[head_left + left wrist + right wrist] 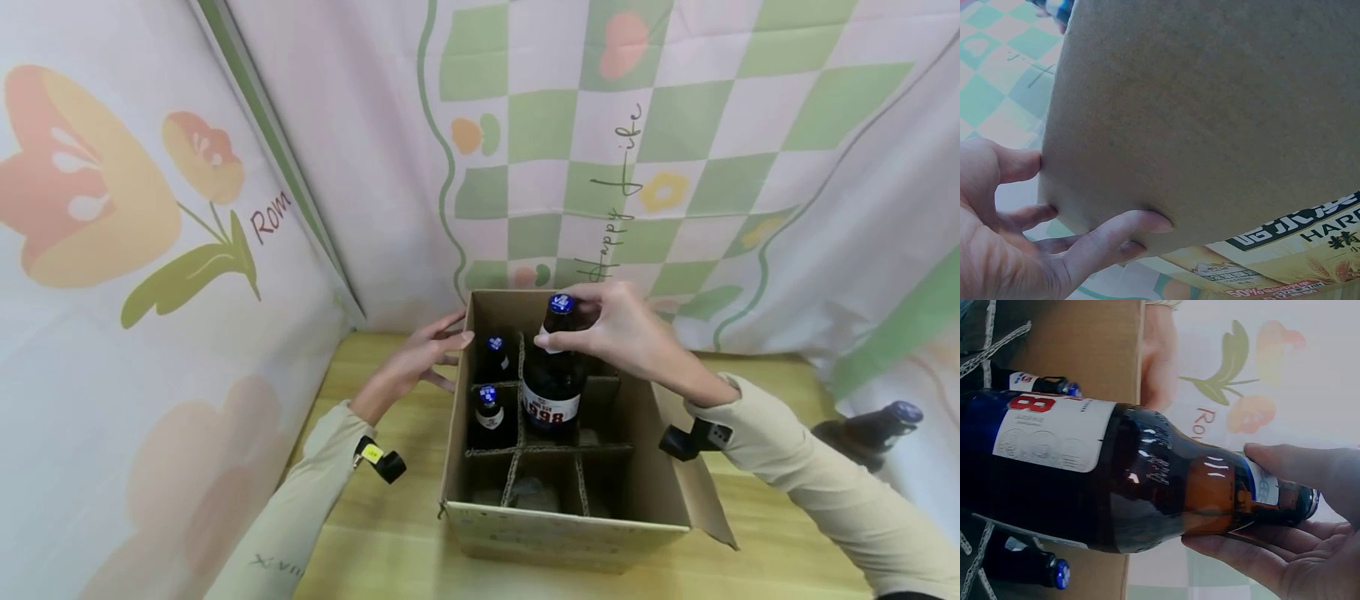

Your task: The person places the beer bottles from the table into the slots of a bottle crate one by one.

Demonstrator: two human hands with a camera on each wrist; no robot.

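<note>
My right hand point(626, 329) grips a brown glass beer bottle point(552, 408) by its neck, thumb on one side and fingers on the other. The bottle has a blue cap and a white "1998" label. It stands upright at the middle of a cardboard box point(566, 525), its lower part down in a divider compartment. At the box's left wall, my left hand point(420, 354) spreads its fingers over the outside, thumb at the rim. The left wrist view shows those fingertips point(1157, 220) pressing the bare cardboard point(1197, 119).
Two more blue-capped bottles point(490, 417) sit in left compartments of the box. Cardboard dividers point(517, 450) split its inside. One flap point(705, 500) leans outward on the right. Another bottle point(870, 435) stands right of the box, partly behind my right sleeve. Printed curtains point(390, 167) hang behind.
</note>
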